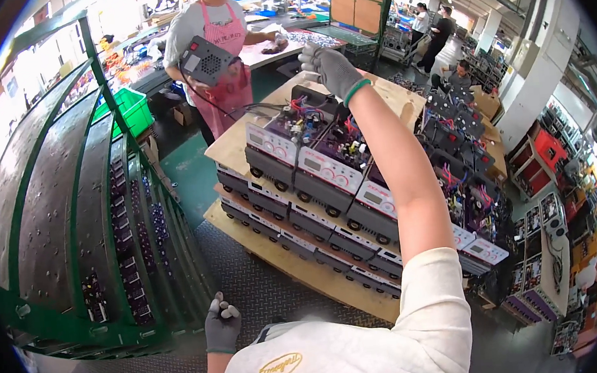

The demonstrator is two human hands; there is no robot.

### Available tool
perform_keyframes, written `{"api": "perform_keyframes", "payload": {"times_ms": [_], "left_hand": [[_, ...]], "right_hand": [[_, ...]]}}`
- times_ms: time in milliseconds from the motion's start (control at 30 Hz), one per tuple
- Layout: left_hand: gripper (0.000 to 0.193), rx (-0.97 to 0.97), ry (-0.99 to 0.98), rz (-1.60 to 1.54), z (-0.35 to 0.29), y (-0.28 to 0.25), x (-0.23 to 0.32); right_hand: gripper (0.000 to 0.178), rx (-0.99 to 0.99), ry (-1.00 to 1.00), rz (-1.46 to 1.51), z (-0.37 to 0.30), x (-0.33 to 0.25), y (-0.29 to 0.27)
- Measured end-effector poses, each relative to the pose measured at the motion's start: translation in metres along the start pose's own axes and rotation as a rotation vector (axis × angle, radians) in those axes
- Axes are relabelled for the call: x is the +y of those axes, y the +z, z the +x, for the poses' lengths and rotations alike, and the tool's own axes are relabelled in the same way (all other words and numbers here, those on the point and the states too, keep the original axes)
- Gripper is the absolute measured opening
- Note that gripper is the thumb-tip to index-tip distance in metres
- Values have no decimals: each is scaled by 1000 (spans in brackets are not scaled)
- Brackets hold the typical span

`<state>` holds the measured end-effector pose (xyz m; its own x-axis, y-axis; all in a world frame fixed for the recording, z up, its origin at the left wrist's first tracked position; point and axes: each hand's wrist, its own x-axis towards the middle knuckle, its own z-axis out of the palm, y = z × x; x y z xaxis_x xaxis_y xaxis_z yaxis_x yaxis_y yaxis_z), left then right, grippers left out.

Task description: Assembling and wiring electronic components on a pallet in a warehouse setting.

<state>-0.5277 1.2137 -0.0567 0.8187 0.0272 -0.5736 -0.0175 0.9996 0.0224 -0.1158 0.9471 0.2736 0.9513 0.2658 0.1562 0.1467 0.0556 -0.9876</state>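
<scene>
My right hand [335,71], in a grey glove with pale fingertips and a green cuff, reaches out over the far side of a stack of machines. Its fingers are partly bent and apart, and I see nothing in them. Below it stand open-topped machines [330,164] with white front panels, dark sides and exposed wiring. My left hand [222,324], gloved the same way, is low beside my body, between the stack and a green rack. Its fingers are loosely bent, with nothing visible in them. The left hand touches neither the stack nor the rack.
Wooden boards [236,153] separate the machine layers. The green rack [115,222] holding circuit boards stands at left. Across the stack, a person in a pink apron [225,38] holds a dark perforated casing [206,60]. A green bin [130,110] is behind the rack; other people work far off.
</scene>
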Motion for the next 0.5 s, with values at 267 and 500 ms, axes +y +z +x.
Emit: {"api": "perform_keyframes", "payload": {"times_ms": [267, 500], "left_hand": [[18, -38, 146, 70, 7, 32, -5], [21, -8, 282, -48, 10, 31, -16]], "right_hand": [[18, 188, -17, 19, 91, 11, -28], [21, 110, 49, -47, 156, 17, -67]]}}
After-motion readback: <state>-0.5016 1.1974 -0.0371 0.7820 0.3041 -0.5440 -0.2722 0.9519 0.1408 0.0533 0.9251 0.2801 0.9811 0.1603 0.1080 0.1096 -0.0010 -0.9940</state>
